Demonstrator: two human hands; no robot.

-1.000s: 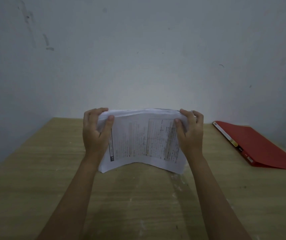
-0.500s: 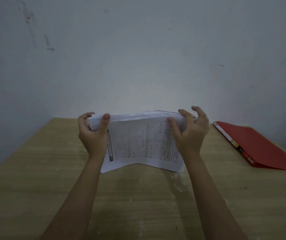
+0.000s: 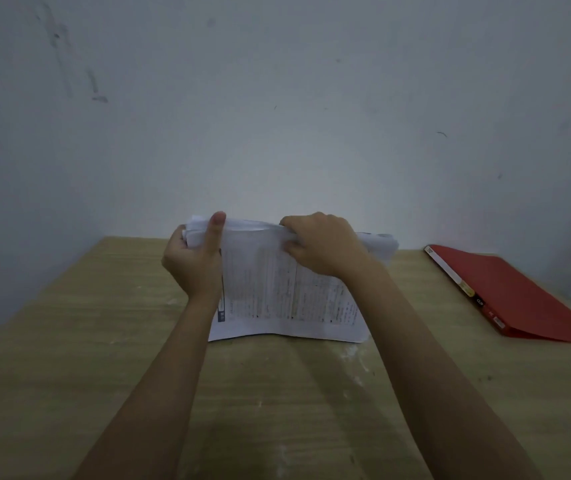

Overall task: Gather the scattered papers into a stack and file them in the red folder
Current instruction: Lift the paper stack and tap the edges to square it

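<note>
Paper stack stands on edge on the table, left hand pinching its top-left corner, right hand curled over the top edge; light, floppy, sheets probably slide, so clamp both sides before moving to the red folder, well apart at right.

Indoor room, desk-work sort: office or study corner, cannot tell which. Light wood-grain table from 6 o'clock up to centre, butted against plain grey-white wall at 12, scuffed with dark marks at 11. Printed papers at centre, red folder at 3 on table. Dim lighting.
</note>
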